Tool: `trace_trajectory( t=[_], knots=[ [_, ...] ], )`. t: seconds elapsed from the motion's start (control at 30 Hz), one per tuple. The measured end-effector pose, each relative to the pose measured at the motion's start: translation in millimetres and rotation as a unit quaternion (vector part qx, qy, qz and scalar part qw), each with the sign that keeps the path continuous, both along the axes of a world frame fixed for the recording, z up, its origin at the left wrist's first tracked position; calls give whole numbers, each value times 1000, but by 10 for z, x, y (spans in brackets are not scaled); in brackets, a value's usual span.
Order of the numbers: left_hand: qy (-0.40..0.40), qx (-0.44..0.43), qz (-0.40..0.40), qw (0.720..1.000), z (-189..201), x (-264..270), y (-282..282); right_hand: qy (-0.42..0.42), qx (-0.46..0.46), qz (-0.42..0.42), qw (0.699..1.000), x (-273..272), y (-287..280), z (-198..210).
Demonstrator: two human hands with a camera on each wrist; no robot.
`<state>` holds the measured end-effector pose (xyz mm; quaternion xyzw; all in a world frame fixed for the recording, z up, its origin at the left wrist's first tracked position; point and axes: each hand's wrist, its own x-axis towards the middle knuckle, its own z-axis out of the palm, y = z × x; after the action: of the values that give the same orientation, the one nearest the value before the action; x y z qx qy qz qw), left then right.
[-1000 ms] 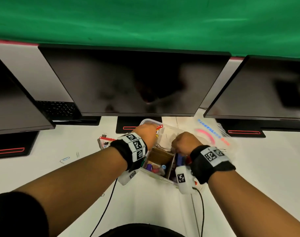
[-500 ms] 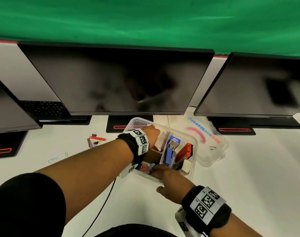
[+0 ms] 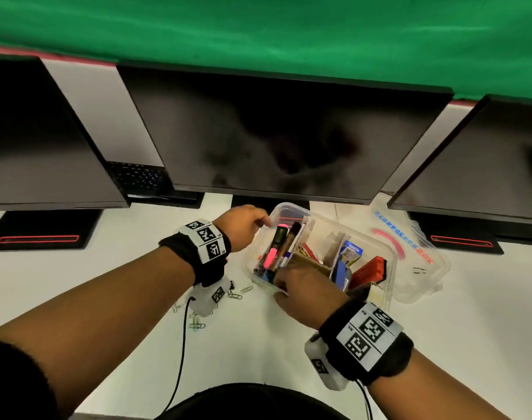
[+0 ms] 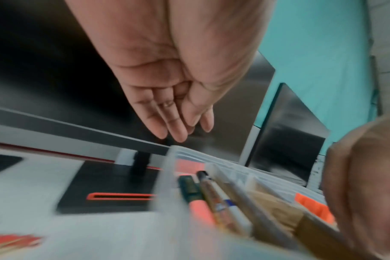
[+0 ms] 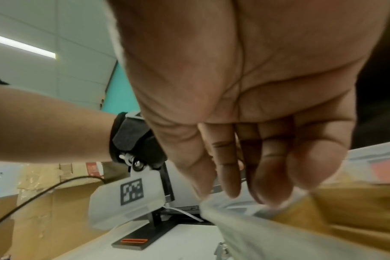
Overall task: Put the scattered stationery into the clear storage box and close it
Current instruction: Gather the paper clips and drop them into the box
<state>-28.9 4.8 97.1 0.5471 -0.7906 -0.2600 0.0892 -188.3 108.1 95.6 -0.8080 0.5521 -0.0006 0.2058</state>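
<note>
At box's (image 3: 389,265) far-left corner, your left hand (image 3: 243,224) loose, empty; at near edge, your right hand (image 3: 304,291) loose-fingered, touching rim, empty.

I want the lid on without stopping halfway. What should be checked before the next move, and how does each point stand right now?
1. All stationery in the clear storage box: not ok. Paper clips lie on the desk beside the box.
2. Lid within reach: ok. It lies on the desk right of the box.
3. Contents below the rim: cannot tell. The pink highlighter and neighbouring pens lean toward the far wall.
4. Left hand free: ok. Its fingers are straight at the box's far left corner and hold nothing.
5. Right hand free: cannot tell. It sits on the near rim with the fingers bent over it.
</note>
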Motion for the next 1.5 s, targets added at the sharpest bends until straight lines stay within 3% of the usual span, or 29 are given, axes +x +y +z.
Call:
trace_trajectory(
  t=[0.23,0.43,0.6,0.77,0.93,1.1,1.33,1.4,1.5],
  knots=[
    [-119,109,74,984,-460,1265,138,-42,53,43,997,873,-98,-311],
    [-185,183,36,965,-843,1822,280,12,147,-20,989,1463,-421,-778],
    [-195,190,3,962,-975,2075,248,23,111,-132,985,1782,-949,-935],
    [-194,182,-10,964,-1104,2238,199,39,96,-176,979,1887,-1404,-1079],
    [-207,171,-43,962,-1190,2287,198,59,130,-151,978,1893,-1591,-1211],
    [-176,151,-45,972,-1207,2253,145,60,147,-134,978,1925,-1489,-1294],
    [-127,120,-39,984,-1204,2030,4,74,157,-3,985,1885,-996,-1366],
    [-136,121,-42,982,-1226,1976,15,49,157,7,986,1846,-916,-1397],
    [-140,121,-23,982,-1266,1915,47,-55,115,-83,988,1808,-916,-1376]
  ],
)
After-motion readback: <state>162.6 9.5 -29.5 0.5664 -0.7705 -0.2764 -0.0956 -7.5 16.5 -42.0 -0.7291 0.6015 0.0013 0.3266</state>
